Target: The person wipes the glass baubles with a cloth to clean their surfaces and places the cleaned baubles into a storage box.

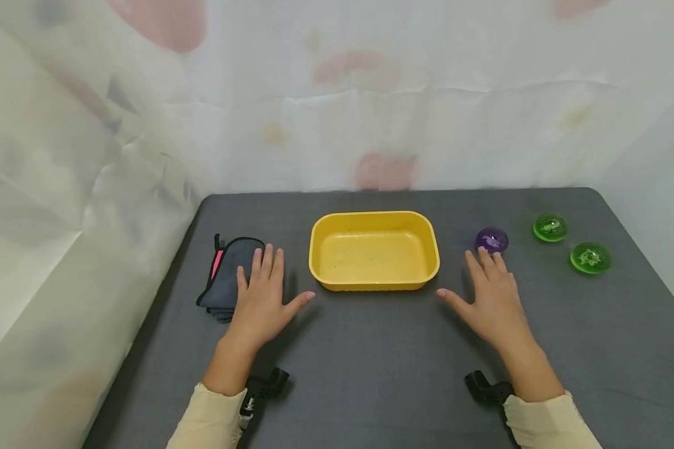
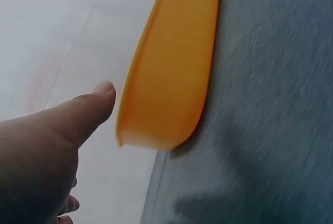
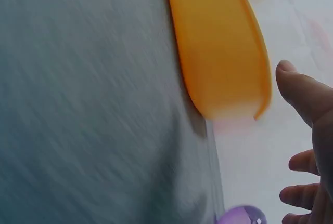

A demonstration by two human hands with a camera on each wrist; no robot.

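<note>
A yellow plastic tub [image 1: 374, 250] sits mid-table, seemingly with nothing in it; its side shows in the wrist views [image 2: 171, 73] [image 3: 221, 52]. My left hand [image 1: 261, 296] lies flat and open left of the tub, its fingertips over the edge of a folded dark grey cloth [image 1: 227, 274]. My left thumb [image 2: 78, 112] points toward the tub. My right hand [image 1: 491, 299] lies flat and open right of the tub, fingertips just short of a purple disc [image 1: 491, 239] [image 3: 242, 216]. Neither hand holds anything.
Two green discs [image 1: 550, 227] [image 1: 590, 257] lie at the far right of the dark grey table [image 1: 371, 362]. A pale curtain [image 1: 337, 93] hangs behind and to the left. Black wrist camera mounts [image 1: 264, 386] [image 1: 485, 388] sit by my sleeves.
</note>
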